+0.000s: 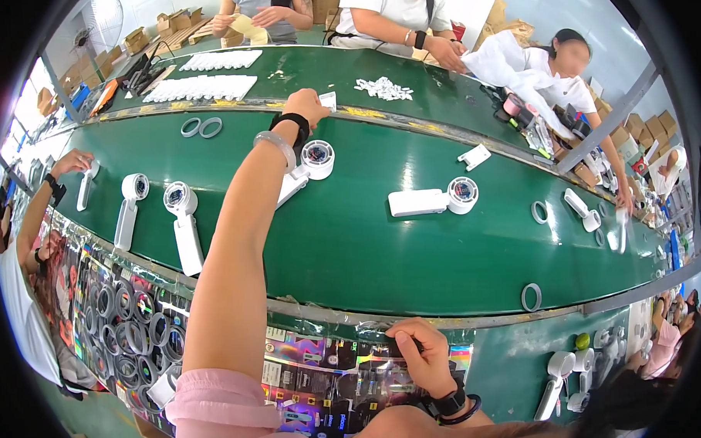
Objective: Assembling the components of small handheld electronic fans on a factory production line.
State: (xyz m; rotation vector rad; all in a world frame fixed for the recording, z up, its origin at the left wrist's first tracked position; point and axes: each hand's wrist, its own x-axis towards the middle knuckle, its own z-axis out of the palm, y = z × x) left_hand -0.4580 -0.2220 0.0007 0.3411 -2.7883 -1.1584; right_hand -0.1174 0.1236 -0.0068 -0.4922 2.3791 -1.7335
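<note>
My left hand (pixel 306 106) reaches far across the green belt to the ledge behind it. Its fingers are closed on a small white plastic piece (pixel 328 101), partly hidden by the hand. Under my left wrist lies a white handheld fan (pixel 317 159), its handle half covered by my forearm. My right hand (pixel 423 357) rests at the near edge, thumb and forefinger apart, with nothing visible in it. Farther right on the belt lie another white handheld fan (pixel 463 194) and a white plastic part (pixel 474 157).
Two more fans (pixel 180 198) (pixel 135 186) lie at left. Grey rings (pixel 531 296) are scattered about; many fill a box area (pixel 131 335) beside printed packaging (pixel 348 381). White parts (pixel 383 89) sit on the far table. Co-workers' hands (pixel 74 163) (pixel 624 202) are at both ends.
</note>
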